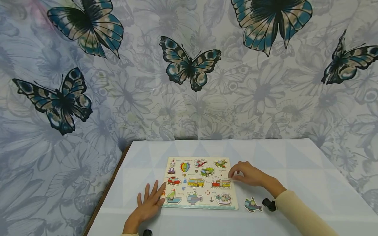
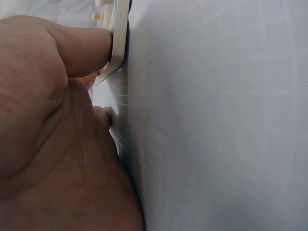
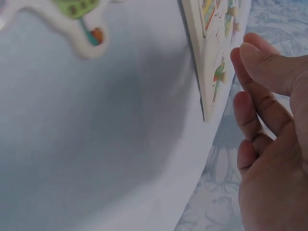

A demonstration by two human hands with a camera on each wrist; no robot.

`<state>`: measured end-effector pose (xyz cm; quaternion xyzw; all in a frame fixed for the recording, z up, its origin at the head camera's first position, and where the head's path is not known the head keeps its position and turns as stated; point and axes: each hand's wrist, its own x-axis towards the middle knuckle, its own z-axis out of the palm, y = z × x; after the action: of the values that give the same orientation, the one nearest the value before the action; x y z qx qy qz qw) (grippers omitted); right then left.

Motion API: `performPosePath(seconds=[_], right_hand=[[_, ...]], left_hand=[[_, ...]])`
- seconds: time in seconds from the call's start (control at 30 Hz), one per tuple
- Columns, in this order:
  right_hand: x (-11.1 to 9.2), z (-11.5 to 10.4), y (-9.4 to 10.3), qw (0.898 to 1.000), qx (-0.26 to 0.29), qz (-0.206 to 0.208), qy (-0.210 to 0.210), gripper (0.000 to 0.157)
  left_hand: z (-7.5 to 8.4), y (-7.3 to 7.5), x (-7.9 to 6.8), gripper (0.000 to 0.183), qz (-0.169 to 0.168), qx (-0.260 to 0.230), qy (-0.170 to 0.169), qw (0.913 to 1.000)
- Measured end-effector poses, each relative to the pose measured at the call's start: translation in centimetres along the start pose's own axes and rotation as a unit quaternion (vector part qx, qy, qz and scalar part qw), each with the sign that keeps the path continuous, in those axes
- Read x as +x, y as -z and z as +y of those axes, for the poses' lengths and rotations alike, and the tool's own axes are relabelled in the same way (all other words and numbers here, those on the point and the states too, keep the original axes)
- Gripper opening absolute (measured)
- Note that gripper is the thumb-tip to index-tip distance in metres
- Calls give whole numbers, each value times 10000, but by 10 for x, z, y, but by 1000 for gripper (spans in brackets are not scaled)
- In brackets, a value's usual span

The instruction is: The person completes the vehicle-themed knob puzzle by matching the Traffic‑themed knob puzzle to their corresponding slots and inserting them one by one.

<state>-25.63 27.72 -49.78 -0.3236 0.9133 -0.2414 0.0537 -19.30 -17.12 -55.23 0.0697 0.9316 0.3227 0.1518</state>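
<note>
A wooden vehicle puzzle board (image 1: 203,208) lies on the table, bearing a train (image 1: 220,183), a yellow bus (image 1: 196,182) and several other picture pieces. My left hand (image 1: 150,203) rests at its left side with fingers spread. In the left wrist view, the thumb (image 2: 89,50) touches the board's edge. My right hand (image 1: 248,173) is over the board's right edge near the train, fingers loosely bent. The right wrist view shows thumb and index finger close together, with nothing visible between them. A helicopter piece (image 1: 253,205) lies loose right of the board; a matching helicopter picture (image 1: 194,198) shows on the board.
The white table (image 1: 265,150) has a patterned cover, with a brown edge (image 1: 106,190) along its left side. Behind it hangs a butterfly-print backdrop (image 1: 189,108). A black object (image 1: 269,205) is by the right wrist, another (image 1: 147,232) by the left.
</note>
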Motion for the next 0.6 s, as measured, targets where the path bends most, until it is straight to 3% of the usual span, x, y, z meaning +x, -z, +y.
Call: performPosePath(seconds=[0.27, 0.43, 0.6], right_hand=[[-31, 10, 1, 9996, 97, -238, -141, 12], [-49, 15, 0, 9994, 240, -259, -23, 10], [-65, 20, -2, 9986, 447, -251, 117, 9]], left_hand=[[0, 0, 1, 61, -27, -62, -73, 9999], [-1, 0, 0, 62, 24, -173, -232, 9996], [0, 0, 1, 61, -31, -136, -95, 9999]])
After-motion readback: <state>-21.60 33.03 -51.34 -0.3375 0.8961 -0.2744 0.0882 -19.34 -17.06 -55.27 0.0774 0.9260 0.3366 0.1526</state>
